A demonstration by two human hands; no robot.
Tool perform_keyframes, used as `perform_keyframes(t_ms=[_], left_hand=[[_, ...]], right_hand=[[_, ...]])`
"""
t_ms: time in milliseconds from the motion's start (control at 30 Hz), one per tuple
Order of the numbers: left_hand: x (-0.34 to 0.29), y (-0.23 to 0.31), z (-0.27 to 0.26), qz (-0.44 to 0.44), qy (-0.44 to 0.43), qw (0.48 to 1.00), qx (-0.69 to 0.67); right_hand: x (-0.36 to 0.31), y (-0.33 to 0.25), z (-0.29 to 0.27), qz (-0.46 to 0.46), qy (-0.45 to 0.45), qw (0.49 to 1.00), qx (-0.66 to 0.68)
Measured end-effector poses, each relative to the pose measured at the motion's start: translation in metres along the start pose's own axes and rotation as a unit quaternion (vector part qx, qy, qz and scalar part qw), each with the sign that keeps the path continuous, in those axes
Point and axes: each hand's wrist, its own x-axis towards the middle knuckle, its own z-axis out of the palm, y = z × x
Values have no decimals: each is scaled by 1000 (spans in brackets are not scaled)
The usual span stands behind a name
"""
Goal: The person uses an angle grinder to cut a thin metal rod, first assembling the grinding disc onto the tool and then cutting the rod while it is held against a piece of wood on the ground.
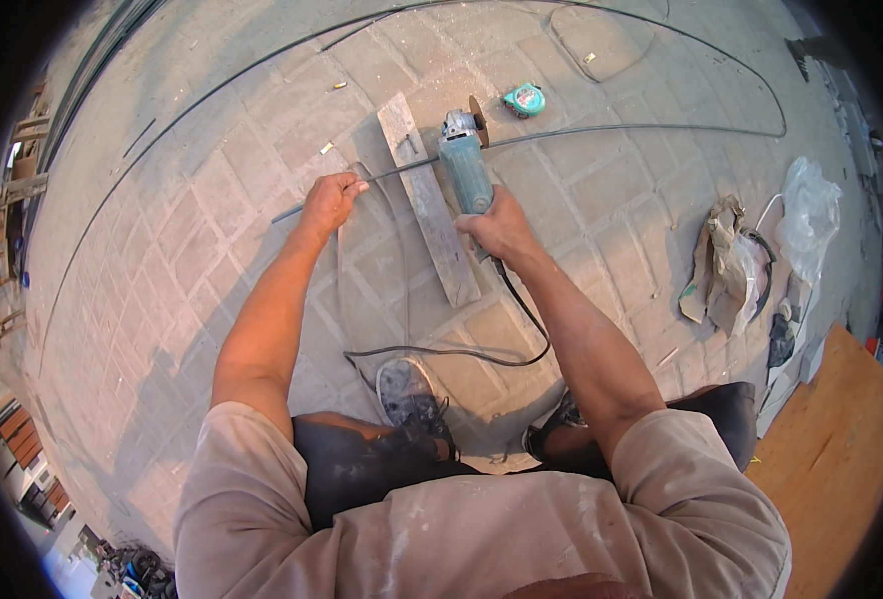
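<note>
My right hand (502, 226) is wrapped round the rear of a teal angle grinder (466, 170), whose thin brown disc (478, 121) stands upright at its far end. In my left hand (333, 203) I grip a long dark metal rod (401, 169) near its end, a short piece sticking out to the left. The rod lies across a wooden board (435, 236) and runs on past the grinder to the right. From this view I cannot tell whether the disc touches the rod. A black power cord (481, 357) trails from the grinder toward my left shoe.
A teal tape measure (525, 100) lies just beyond the disc. The rod loops widely over the paved floor (232, 250). To the right are crumpled brown paper (731, 265), a clear plastic bag (809, 220) and a plywood sheet (831, 459). Dark bars (92, 65) lie at far left.
</note>
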Motion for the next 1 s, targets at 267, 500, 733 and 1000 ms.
perform_keyframes(t_ms=[267,500,733,1000], left_hand=[[-3,-12,6,46,44,998,-10],[-2,-4,9,58,51,997,-9],[-4,-9,7,61,45,997,-13],[-3,1,6,29,32,999,0]], right_hand=[[-17,2,5,-26,14,1000,0],[-6,14,1,-18,15,1000,9],[2,11,-1,-22,-3,1000,0],[6,1,-9,4,-22,1000,-2]])
